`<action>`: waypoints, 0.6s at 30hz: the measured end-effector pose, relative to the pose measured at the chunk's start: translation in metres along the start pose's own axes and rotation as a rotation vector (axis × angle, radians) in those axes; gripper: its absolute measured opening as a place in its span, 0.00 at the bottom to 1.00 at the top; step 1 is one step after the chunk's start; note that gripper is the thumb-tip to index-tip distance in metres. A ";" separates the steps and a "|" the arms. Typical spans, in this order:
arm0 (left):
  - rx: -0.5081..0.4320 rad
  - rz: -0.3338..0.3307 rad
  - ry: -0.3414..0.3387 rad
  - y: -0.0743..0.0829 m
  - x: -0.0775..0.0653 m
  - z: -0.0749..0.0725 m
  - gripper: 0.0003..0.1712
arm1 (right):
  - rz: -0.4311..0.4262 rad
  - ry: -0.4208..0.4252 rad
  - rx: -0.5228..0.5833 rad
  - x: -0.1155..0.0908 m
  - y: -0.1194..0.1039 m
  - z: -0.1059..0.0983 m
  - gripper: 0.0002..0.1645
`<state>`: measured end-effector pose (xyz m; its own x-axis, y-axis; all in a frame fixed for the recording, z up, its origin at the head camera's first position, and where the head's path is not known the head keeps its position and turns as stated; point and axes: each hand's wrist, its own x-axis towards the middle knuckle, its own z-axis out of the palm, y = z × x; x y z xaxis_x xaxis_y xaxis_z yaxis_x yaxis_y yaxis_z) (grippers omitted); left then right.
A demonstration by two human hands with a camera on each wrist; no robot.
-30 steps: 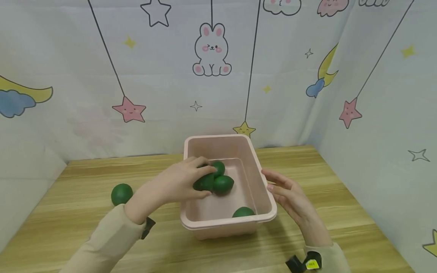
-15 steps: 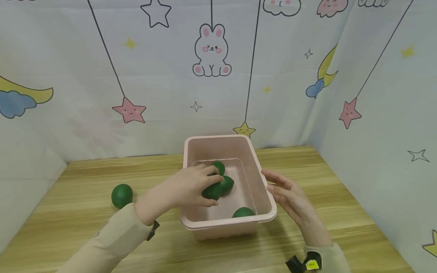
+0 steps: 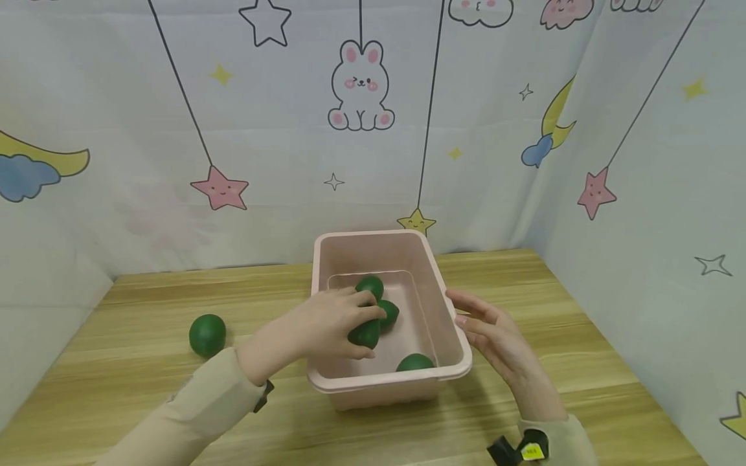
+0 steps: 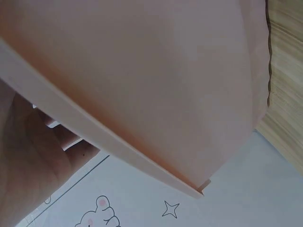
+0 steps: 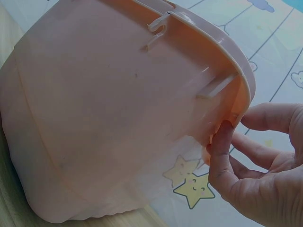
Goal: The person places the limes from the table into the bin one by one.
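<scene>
In the head view a pale pink plastic bin [image 3: 437,304] stands on the table with several dark green limes in it. My left hand [image 3: 335,320] reaches over its left side, fingers curved over a lime [image 3: 365,335] and thumb at its near side. Just beyond are a second lime [image 3: 388,313] and another lime [image 3: 370,287]. A further lime [image 3: 415,362] shows partly above the near rim. My right hand [image 5: 255,175] pinches the bin's right rim between thumb and fingers. The left wrist view shows the bin's outer wall [image 4: 156,85], which hides the limes.
One more lime [image 3: 207,335] lies on the wooden table [image 3: 146,304] left of the bin, close to my left sleeve [image 3: 215,395]. A white curtain [image 3: 280,129] with cartoon prints hangs behind the table and along its right side.
My left hand has moved right and nearer with the lime under its fingers, uncovering more of the far lime. My right hand and the bin have stayed in place.
</scene>
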<state>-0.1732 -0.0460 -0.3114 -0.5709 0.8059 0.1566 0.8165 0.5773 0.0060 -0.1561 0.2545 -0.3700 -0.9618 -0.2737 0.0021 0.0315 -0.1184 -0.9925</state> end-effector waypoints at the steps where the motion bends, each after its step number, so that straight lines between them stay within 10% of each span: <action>1: 0.003 0.002 -0.001 0.000 0.000 0.000 0.29 | 0.000 -0.001 0.001 0.000 0.000 0.000 0.29; 18: 0.016 0.011 -0.042 -0.001 0.003 0.007 0.30 | 0.002 -0.002 0.002 0.000 0.001 -0.001 0.30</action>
<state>-0.1763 -0.0429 -0.3177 -0.5649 0.8171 0.1152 0.8217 0.5697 -0.0114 -0.1566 0.2553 -0.3708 -0.9613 -0.2755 0.0005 0.0339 -0.1198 -0.9922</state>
